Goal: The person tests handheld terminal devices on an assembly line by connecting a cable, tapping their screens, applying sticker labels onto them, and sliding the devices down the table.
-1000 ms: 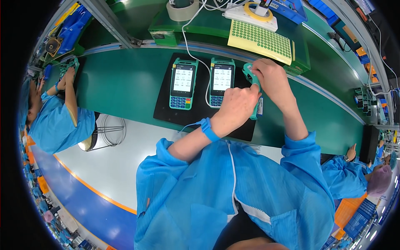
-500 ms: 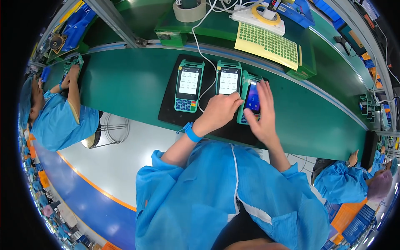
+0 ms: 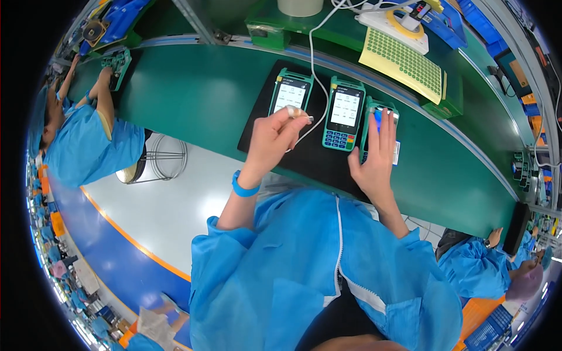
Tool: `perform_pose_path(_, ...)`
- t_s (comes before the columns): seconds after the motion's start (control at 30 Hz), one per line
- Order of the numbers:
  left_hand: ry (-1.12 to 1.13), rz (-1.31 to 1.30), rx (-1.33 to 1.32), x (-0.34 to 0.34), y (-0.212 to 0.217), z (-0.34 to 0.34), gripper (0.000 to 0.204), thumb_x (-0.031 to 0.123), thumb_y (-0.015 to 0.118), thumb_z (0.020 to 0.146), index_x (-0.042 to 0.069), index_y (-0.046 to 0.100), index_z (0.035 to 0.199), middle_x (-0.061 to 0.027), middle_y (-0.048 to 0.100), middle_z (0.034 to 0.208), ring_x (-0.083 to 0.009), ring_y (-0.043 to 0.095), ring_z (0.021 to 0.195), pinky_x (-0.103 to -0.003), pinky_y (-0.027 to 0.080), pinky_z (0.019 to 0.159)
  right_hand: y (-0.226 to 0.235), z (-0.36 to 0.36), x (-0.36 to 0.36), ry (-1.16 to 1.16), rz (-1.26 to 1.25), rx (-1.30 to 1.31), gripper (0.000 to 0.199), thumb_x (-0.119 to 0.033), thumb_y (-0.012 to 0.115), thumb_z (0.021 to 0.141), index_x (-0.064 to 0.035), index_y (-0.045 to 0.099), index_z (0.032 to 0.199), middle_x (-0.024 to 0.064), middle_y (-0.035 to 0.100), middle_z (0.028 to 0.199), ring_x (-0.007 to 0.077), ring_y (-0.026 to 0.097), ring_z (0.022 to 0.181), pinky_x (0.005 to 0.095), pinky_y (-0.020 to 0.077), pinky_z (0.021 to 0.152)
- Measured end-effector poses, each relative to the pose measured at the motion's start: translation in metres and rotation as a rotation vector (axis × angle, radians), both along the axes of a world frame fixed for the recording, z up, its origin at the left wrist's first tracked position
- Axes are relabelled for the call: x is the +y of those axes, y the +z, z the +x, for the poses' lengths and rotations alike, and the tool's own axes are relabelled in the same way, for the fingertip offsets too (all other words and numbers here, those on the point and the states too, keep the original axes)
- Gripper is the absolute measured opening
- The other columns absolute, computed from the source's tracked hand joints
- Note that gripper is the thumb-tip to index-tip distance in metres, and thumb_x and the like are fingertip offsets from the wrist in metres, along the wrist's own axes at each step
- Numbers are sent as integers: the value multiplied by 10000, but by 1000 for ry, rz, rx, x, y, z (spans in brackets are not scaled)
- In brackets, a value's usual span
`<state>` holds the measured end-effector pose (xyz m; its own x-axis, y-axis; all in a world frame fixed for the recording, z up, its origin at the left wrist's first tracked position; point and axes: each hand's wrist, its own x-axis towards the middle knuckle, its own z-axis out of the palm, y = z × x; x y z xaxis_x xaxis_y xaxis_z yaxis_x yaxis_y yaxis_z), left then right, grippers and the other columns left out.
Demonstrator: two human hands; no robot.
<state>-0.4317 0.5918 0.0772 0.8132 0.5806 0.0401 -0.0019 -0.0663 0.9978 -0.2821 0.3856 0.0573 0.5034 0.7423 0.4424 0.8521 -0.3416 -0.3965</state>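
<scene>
Three green handheld payment terminals stand in a row on a black mat [image 3: 257, 131]. My left hand [image 3: 274, 137] is raised before the left terminal [image 3: 291, 93], hiding its lower part. Its fingers pinch a small cable plug [image 3: 310, 119] with a metallic tip. The white cable [image 3: 317, 76] loops down from the shelf and passes behind that hand. The middle terminal [image 3: 344, 114] has a lit menu screen and a keypad, with neither hand on it. Stretched out over the right terminal [image 3: 393, 112], my right hand [image 3: 376, 155] is open and covers most of its screen and keys.
A raised green shelf behind the mat carries a yellow sheet of round green stickers [image 3: 404, 64], a white power strip [image 3: 398, 32] and a tape roll [image 3: 300, 6]. Co-workers in blue sit at the left [image 3: 88, 140] and right [image 3: 474, 257] along the green bench [image 3: 199, 88].
My left hand has drawn away leftward from beside the right terminal, and the plug now shows in its fingers. My right hand remains over the right terminal. The whole view has shifted.
</scene>
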Motion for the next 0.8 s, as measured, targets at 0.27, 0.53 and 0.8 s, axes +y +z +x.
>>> perform_pose_path(0.27, 87, 286, 83, -18, -31, 3, 139, 148, 629, 1047, 14, 666, 1057, -81, 647, 702, -125, 567, 555, -283, 433, 525, -23, -33, 47, 54, -104, 37, 866, -119, 772, 843, 102, 316, 1546, 372, 143, 1655, 596, 98, 1539, 626, 255, 1218)
perform_pose_path(0.53, 244, 717, 27, -32, -22, 22, 119, 145, 640, 1030, 29, 647, 1057, -150, 709, 765, -338, 697, 644, -390, 511, 546, -26, -44, 30, 83, -16, 165, 895, -50, 724, 854, 96, 227, 1583, 362, 130, 1667, 576, 66, 1557, 614, 205, 1242)
perform_pose_path(0.8, -113, 525, 116, -21, -24, 32, 190, 162, 649, 1008, 9, 613, 900, -210, 662, 745, -423, 647, 663, -451, 477, 545, -29, -50, 14, 107, 36, 226, 926, -34, 718, 854, 69, 197, 1612, 341, 119, 1682, 542, 83, 1570, 592, 192, 1254)
